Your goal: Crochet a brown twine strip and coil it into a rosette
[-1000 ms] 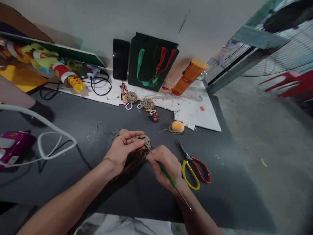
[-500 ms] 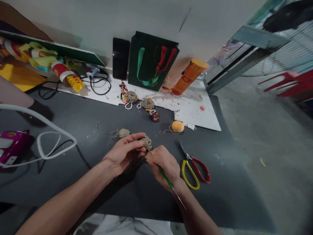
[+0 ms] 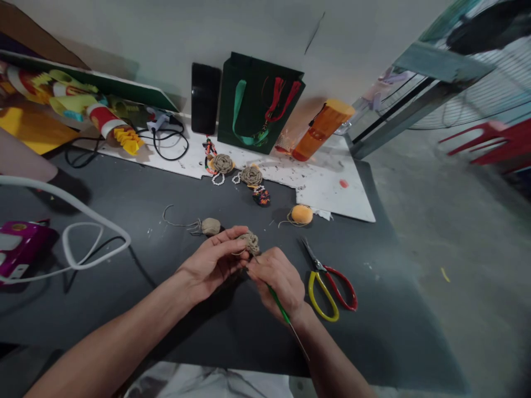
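We are holding a small, rounded, grey-brown crocheted yarn piece (image 3: 251,242), ridged and partly covered, just below the frame's centre. We are also gripping a slender metal crochet tool with a green middle (image 3: 279,305); it is slanting toward the lower right, its upper end meeting the yarn's lower edge.

At centre, the left hand (image 3: 209,265) is holding crochet (image 3: 251,243), the right hand (image 3: 282,279) a hook (image 3: 279,304). Scissors (image 3: 318,266) are lying lower right.
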Available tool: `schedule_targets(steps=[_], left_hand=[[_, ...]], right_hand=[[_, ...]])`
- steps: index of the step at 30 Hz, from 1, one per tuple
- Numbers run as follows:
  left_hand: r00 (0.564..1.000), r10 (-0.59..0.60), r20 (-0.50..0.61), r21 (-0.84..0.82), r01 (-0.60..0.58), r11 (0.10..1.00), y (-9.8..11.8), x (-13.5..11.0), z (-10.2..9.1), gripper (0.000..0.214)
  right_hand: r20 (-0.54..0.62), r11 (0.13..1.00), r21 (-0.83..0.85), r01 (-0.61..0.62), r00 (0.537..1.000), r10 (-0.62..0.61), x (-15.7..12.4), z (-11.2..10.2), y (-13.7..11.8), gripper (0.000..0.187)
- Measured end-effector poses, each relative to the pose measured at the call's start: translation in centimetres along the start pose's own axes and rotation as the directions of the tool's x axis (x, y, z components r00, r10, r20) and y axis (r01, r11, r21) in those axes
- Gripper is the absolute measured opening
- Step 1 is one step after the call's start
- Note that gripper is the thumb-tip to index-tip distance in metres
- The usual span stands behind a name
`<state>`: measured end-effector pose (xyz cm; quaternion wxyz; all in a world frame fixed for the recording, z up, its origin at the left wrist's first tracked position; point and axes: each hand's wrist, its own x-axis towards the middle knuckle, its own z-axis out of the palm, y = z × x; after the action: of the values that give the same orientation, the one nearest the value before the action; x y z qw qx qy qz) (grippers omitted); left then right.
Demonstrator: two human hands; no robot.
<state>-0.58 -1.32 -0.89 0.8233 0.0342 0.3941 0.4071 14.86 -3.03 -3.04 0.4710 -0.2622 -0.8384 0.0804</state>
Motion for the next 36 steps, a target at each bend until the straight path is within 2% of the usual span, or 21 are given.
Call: schedule_targets(steps=[6, 13, 24, 29, 32, 34, 36], left_hand=[[0.997, -0.047, 0.061, 0.005, 0.047, 0.999, -0.3, -0.1, -0.2, 0.024], [0.993, 0.095, 0.067, 0.033, -0.097, 0.995, -0.3, -0.2, -0.2, 0.027], [0.985, 0.137, 0.104, 0.065, -0.144, 0.987, -0.3, -0.5, -0.1, 0.037], [0.98, 0.146, 0.136, 0.059, -0.155, 0.986, -0.4, -0.4, -0.3, 0.038], [0.978, 0.152, 0.14, 0.07, -0.163, 0.984, -0.5, -0.3, -0.4, 0.039], [0.979, 0.153, 0.137, 0.081, -0.165, 0.983, -0.5, -0.3, -0.4, 0.037], [0.979, 0.151, 0.134, 0.085, -0.163, 0.983, -0.5, -0.4, -0.3, 0.037]], right_hand=[[-0.015, 1.0, 0.018, 0.016, 1.0, -0.016, 0.1, 0.0, 0.1, 0.017], [-0.036, 0.999, 0.011, -0.038, 0.999, 0.038, 0.0, 0.0, 0.0, 0.018], [-0.036, 0.998, 0.007, -0.059, 0.998, 0.059, -0.2, 0.0, 0.0, 0.018], [-0.003, 0.988, 0.123, -0.089, 0.996, 0.09, 0.0, -0.5, -0.3, 0.017], [0.018, 0.946, 0.265, -0.186, 0.982, 0.189, -0.2, -0.8, -0.7, 0.036], [-0.001, 0.894, 0.335, -0.298, 0.948, 0.317, -0.4, -0.7, -0.9, 0.031], [-0.042, 0.83, 0.394, -0.394, 0.895, 0.444, -0.6, -0.4, -1.0, 0.018]])
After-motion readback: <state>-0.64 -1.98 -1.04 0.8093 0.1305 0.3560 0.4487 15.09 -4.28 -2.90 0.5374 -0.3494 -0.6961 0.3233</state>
